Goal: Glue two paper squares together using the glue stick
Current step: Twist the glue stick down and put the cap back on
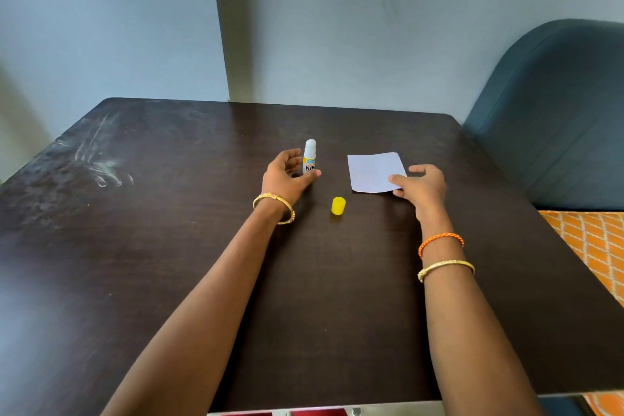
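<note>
A person reaches both bare arms over a dark wooden counter (169,246) that stands against a pale blue wall. The left hand (287,176) sits beside an uncapped glue stick (309,157), which stands upright toward the far middle of the counter. The fingers (292,155) curl loosely open around the tube's left side, and the thumb tip lies at its base on the near side; whether any of them actually touches the tube is hard to tell from this angle, but the hand is not clamped on it. The stick's yellow cap (338,206) rests by itself on the counter, nearer the person and between the two hands, apart from both.

To the right of the glue stick lies the white paper (374,172), flat on the counter with a faint crease running down it. It appears as a single square, so a second square under it cannot be made out. The right hand (422,187) is spread open over the paper's near right corner, with the fingertips resting on that edge and the thumb stretched out past the paper's right side, pinching nothing.

A gold bangle (274,208) circles the left wrist. The right wrist carries an orange braided thread (440,241) and a second gold bangle just below it. A dark teal chair (557,111) stands at the counter's right side.
</note>
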